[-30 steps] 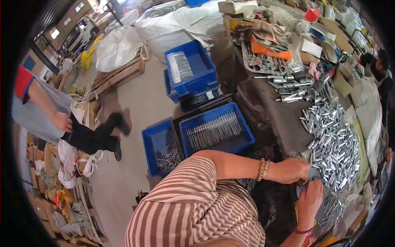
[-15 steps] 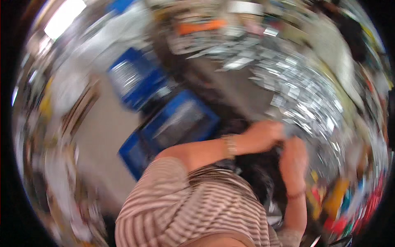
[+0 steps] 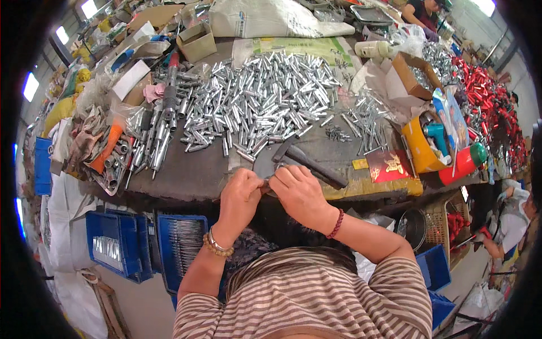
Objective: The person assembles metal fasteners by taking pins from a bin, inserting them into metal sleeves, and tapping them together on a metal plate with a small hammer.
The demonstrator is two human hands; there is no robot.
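At the front edge of the workbench (image 3: 180,164), my left hand (image 3: 240,198) and my right hand (image 3: 302,195) meet with their fingers closed in a pinch. Whatever sits between the fingertips is small and mostly covered, so its kind cannot be made out. Just beyond my fingers lies a hammer (image 3: 316,166) with a dark handle, its head on or beside a grey round metal piece (image 3: 263,165). Farther back spreads a large heap of shiny metal tubes (image 3: 265,96). Thin metal rods (image 3: 370,121) and a small pile of short dark parts (image 3: 337,134) lie to its right.
Screwdriver-like tools (image 3: 161,135) and an orange-handled tool (image 3: 107,150) crowd the left. A yellow container (image 3: 423,144), red bottle (image 3: 466,164) and cardboard box (image 3: 415,76) stand right. Blue bins (image 3: 113,243) sit below the bench. Another person (image 3: 420,14) is at far right.
The view has swung from a blurred, turned look toward the floor bins to a steady look at the bench. My hands stay close together, now at the bench's front edge.
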